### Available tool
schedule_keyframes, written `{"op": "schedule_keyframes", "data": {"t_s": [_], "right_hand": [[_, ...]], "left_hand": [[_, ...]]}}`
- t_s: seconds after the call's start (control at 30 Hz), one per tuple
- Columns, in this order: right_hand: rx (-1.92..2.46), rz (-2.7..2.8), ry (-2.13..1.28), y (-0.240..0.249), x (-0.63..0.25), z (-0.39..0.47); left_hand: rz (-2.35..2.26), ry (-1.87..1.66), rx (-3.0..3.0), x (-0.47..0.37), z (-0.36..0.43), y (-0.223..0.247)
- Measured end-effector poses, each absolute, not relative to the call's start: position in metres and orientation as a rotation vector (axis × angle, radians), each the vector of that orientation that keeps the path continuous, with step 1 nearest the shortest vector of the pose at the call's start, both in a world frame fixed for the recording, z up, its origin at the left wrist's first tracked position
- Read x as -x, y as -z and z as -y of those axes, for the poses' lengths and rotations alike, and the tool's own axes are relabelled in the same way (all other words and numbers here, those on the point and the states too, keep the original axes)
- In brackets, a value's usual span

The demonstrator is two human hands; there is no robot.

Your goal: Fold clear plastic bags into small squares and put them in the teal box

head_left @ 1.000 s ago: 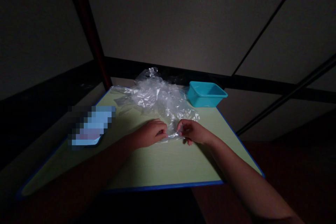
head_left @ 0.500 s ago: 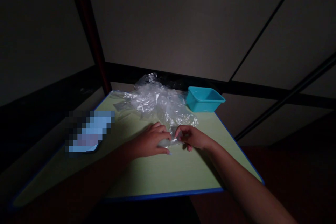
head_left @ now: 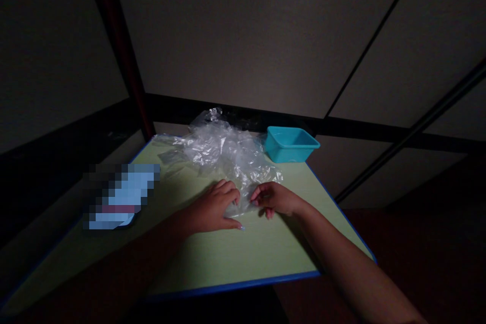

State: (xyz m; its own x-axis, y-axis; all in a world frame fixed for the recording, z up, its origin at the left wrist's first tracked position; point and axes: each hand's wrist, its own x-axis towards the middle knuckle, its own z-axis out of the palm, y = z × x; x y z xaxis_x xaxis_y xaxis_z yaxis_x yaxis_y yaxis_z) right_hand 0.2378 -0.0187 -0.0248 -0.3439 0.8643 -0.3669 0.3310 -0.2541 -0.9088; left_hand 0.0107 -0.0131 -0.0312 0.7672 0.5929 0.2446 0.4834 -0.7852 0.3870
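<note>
A turquoise bin (head_left: 290,154) is standing upright near the far right corner of the table (head_left: 228,258), its mouth facing up. Its inner back wall is showing, but its front wall is hiding the bottom, so what it may be holding cannot be told. A crumpled heap of clear plastic (head_left: 224,149) is lying across the far middle of the table, reaching close to the bin's left side and stretching a flatter part toward the person; whether it is forming bags or loose sheets is not showing clearly. A flat, light-blue item (head_left: 129,192), blurred by pixelation, is lying by the left edge.

The right hand (head_left: 279,198) is pinching the near part of the plastic between thumb and forefinger. The left hand (head_left: 214,210) is resting just beside that part, its fingers curling over the plastic's left side and its thumb standing wide of them, near the tabletop.

Compared with a second ago, when the left thumb and fingers were nearly meeting at the plastic's near edge, the left hand is now gaping. The right hand is keeping its pinch, and the bin is staying in its corner.
</note>
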Motion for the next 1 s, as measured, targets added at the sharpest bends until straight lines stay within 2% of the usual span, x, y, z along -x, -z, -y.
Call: {"op": "schedule_keyframes", "data": {"t_s": [0.37,1.0], "right_hand": [[1.428,1.415,-1.69,0.025,-0.241,0.014],[1.555,1.576,-1.622,0.023,-0.242,0.017]], "left_hand": [[-0.865,-0.505,-2.707,-0.01,0.009,0.037],[-0.82,-0.451,-2.714,-0.004,-0.004,0.04]]}}
